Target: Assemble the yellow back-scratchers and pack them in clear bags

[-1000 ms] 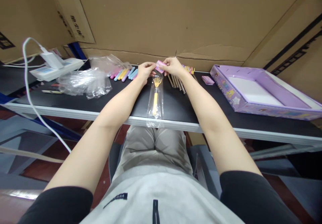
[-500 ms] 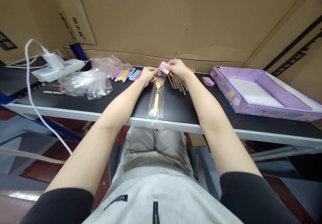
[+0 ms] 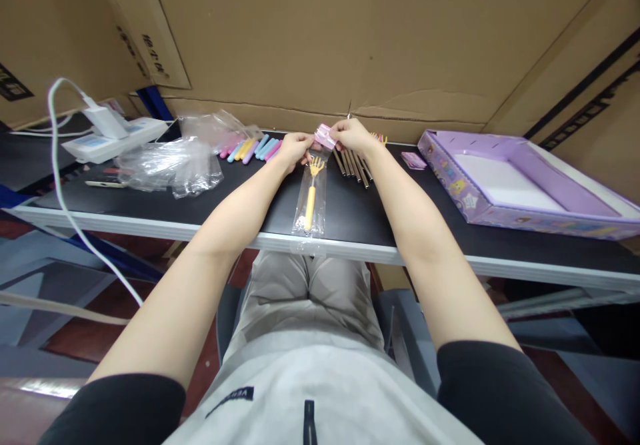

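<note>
A clear plastic bag lies lengthwise on the black table, its lower end over the front edge. Inside it is a yellow back scratcher with a claw head. At the bag's top sits a small pink card. My left hand pinches the bag's top left corner. My right hand pinches the pink card from the right. Both hands are closed on the bag's top end.
Metal rods lie just right of the bag. Coloured handles and crumpled clear bags lie to the left, beside a white power strip with a cable. A purple box tray and pink cards are at right. Cardboard stands behind.
The bag with the scratcher has slid a little away from the table's edge. The pink card has been turned and folded at the bag's top between my fingers.
</note>
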